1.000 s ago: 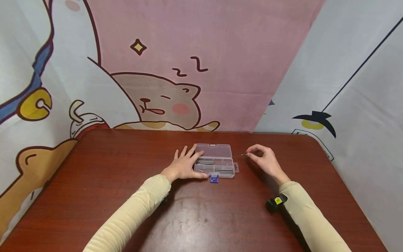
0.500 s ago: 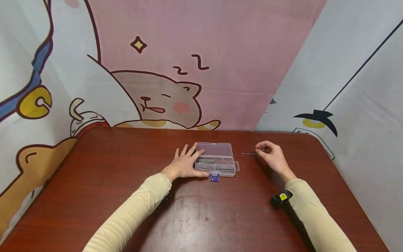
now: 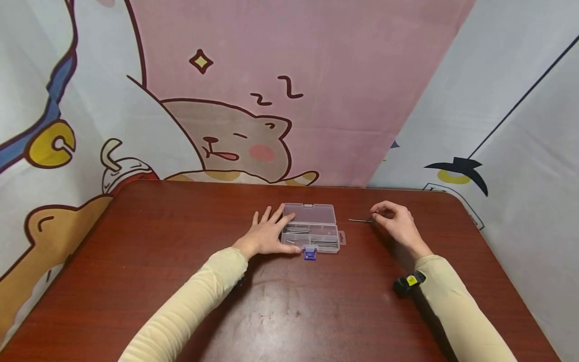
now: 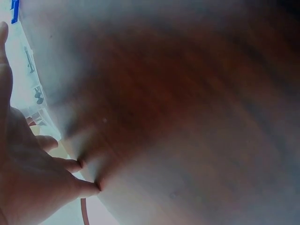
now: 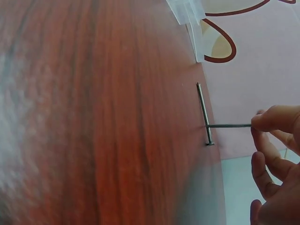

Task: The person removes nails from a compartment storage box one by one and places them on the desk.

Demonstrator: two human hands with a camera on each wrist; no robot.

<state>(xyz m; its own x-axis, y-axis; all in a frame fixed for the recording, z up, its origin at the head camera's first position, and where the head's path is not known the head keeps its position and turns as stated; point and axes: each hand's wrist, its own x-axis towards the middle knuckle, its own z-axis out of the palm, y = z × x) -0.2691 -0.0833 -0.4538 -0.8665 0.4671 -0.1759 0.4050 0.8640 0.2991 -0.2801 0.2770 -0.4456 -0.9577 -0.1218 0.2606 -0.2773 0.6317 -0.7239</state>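
My left hand (image 3: 268, 237) rests with fingers spread along the left side of a clear plastic box (image 3: 312, 213), its lid laid back. Nails (image 3: 324, 244) lie in the box's compartments, and nail heads show in the left wrist view. To the right of the box, one nail (image 5: 202, 110) lies on the table, its flat head toward my right hand (image 3: 397, 225). Thumb and forefinger of that hand pinch a second nail (image 5: 230, 125), held upright with its lower end right at the lying nail's shaft. The pinched end is hidden by the fingertips.
A blue latch (image 3: 309, 254) hangs from the box's front edge, and a clear hanging tab (image 3: 342, 238) juts from its right side. The glossy brown table (image 3: 280, 311) meets a cartoon-printed cloth backdrop (image 3: 344, 90) at its far edge.
My right hand has shifted right, away from the box, and the nail lying on the table now shows along its length. The left hand stays on the box.
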